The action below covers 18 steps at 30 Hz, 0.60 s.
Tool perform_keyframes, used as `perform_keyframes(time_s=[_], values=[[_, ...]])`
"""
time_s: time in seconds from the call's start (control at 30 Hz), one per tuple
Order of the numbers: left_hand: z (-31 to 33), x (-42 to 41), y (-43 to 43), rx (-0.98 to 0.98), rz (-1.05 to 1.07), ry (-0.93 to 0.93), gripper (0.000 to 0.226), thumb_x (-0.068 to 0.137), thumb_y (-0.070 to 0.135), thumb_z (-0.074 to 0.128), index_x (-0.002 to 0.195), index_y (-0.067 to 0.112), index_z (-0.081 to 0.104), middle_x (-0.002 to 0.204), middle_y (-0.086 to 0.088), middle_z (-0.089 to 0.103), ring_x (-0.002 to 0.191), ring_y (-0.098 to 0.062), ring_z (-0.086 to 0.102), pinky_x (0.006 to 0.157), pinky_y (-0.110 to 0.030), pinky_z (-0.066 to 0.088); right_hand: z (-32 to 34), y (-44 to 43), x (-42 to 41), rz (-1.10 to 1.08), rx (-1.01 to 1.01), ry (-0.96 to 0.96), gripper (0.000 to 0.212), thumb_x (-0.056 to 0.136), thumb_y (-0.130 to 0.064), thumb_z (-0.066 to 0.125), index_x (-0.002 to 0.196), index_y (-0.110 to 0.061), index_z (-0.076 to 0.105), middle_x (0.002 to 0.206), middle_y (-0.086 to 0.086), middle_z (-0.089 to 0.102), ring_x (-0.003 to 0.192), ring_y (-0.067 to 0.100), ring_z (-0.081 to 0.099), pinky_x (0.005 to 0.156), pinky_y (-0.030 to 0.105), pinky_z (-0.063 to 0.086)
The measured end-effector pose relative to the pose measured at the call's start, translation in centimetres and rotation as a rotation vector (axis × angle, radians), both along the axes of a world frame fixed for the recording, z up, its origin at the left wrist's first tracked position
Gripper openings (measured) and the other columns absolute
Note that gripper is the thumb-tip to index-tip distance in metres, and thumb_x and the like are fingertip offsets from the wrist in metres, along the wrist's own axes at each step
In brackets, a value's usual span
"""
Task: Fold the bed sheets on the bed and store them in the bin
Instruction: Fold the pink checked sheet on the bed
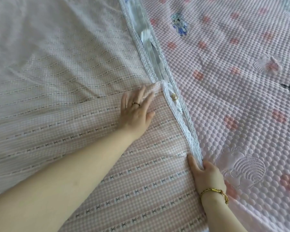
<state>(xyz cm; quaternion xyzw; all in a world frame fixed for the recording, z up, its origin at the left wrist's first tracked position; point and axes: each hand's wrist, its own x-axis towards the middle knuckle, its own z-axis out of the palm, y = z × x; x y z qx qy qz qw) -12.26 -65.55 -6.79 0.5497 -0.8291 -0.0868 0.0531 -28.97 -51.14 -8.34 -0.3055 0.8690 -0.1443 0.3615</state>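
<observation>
Left hand point(136, 111) flat on sheet point(90, 131) (fingers straight); right hand point(206, 174) pinches lace edge point(182, 121).

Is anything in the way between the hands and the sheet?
Nothing visible. The left hand lies flat on the checked sheet, and the right hand pinches its lace edge. The bin is out of view.

A bed sheet point(90, 131) in pink-and-white gingham, crossed by white stripes carrying small grey bow motifs, is edged in white lace trim point(182, 121) over a pale blue satin lining point(145, 36) with one cream button point(173, 95). The pale pink quilted mattress cover point(224, 97) shows a honeycomb pattern, coral-pink dot clusters point(231, 122), a stitched shell shape point(248, 168) and a blue cartoon figure point(180, 24). The jewellery is a gold ring point(136, 103) and a gold bracelet point(214, 192) wound with red thread.
</observation>
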Motion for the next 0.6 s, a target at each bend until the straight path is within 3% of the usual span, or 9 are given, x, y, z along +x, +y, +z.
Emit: perform_keyframes(time_s=[0.03,0.13,0.23,0.3,0.37,0.43,0.47,0.53,0.6], values=[[-0.3,1.2,2.0,0.014,-0.037,0.011,0.059,0.095,0.045,0.026,0.148,0.021,0.015,0.156,-0.004,0.002,0.144,-0.02,0.005,0.109,-0.033,-0.015,0.2,0.0,0.0,0.008,0.001,0.009,0.051,0.086,-0.058,0.044,0.061,-0.014,0.039,0.062,0.0,0.047,0.056,0.014,0.042,0.053,0.029,0.031],[-0.8,6.0,8.8,0.085,-0.065,-0.01,0.057,0.093,0.048,0.021,0.134,0.015,0.044,0.141,-0.014,0.043,0.131,-0.028,0.038,0.11,-0.034,0.002,0.7,0.2,0.2,0.04,-0.017,0.025,0.052,0.087,-0.057,0.043,0.069,-0.009,0.047,0.066,0.003,0.051,0.059,0.014,0.043,0.054,0.029,0.031],[-0.9,11.7,14.2,0.076,0.031,-0.02,0.053,0.098,0.049,0.01,0.126,0.017,0.042,0.132,-0.011,0.05,0.124,-0.023,0.036,0.11,-0.031,0.006,1.4,0.4,0.5,-0.023,-0.061,0.035,0.051,0.084,-0.058,0.049,0.084,-0.008,0.05,0.069,0.006,0.053,0.063,0.021,0.049,0.059,0.031,0.035],[-0.9,15.7,16.3,0.025,0.171,0.018,0.056,0.097,0.052,0.01,0.126,0.015,0.041,0.133,-0.012,0.048,0.125,-0.025,0.032,0.107,-0.034,0.012,2.5,0.7,1.1,-0.102,-0.085,0.054,0.061,0.079,-0.065,0.051,0.111,-0.013,0.044,0.096,0.013,0.057,0.086,0.029,0.055,0.068,0.036,0.04],[-0.6,20.4,17.5,0.007,0.4,-0.003,0.063,0.096,0.055,0.011,0.125,0.01,0.044,0.126,-0.024,0.054,0.12,-0.031,0.038,0.099,-0.042,0.019,3.9,0.6,3.1,-0.071,-0.128,0.149,0.079,0.082,-0.064,0.046,0.141,-0.019,0.02,0.142,0.014,0.034,0.126,0.036,0.038,0.095,0.048,0.038],[-0.8,24.7,18.3,0.037,0.629,0.004,0.071,0.092,0.056,0.019,0.126,0.002,0.05,0.126,-0.029,0.053,0.117,-0.041,0.048,0.099,-0.05,0.022,4.8,0.5,7.8,0.123,-0.266,0.315,0.065,0.094,-0.045,0.039,0.147,-0.02,0.011,0.155,0.009,0.008,0.14,0.03,0.011,0.114,0.046,0.012],[-0.7,26.0,18.4,0.066,0.703,0.018,0.074,0.087,0.055,0.023,0.128,0.0,0.051,0.13,-0.028,0.049,0.119,-0.044,0.048,0.101,-0.053,0.022,4.9,0.7,11.1,0.286,-0.375,0.405,0.06,0.093,-0.037,0.038,0.146,-0.018,0.017,0.155,0.009,0.01,0.14,0.027,0.009,0.114,0.041,0.005],[-0.8,28.2,18.6,0.066,0.795,0.02,0.085,0.076,0.057,0.016,0.136,0.003,0.043,0.143,-0.022,0.037,0.131,-0.04,0.036,0.108,-0.051,0.014,4.4,1.2,19.3,0.718,-0.637,0.508,0.054,0.084,-0.036,0.04,0.135,-0.017,0.037,0.144,0.014,0.038,0.133,0.029,0.023,0.109,0.039,0.009],[-0.9,29.4,18.5,0.045,0.796,0.012,0.095,0.069,0.062,0.005,0.142,0.008,0.033,0.151,-0.015,0.025,0.141,-0.031,0.021,0.112,-0.041,0.003,2.7,1.9,26.1,1.207,-0.691,0.513,0.057,0.076,-0.044,0.034,0.123,-0.019,0.053,0.127,0.01,0.057,0.123,0.027,0.044,0.106,0.041,0.021]])
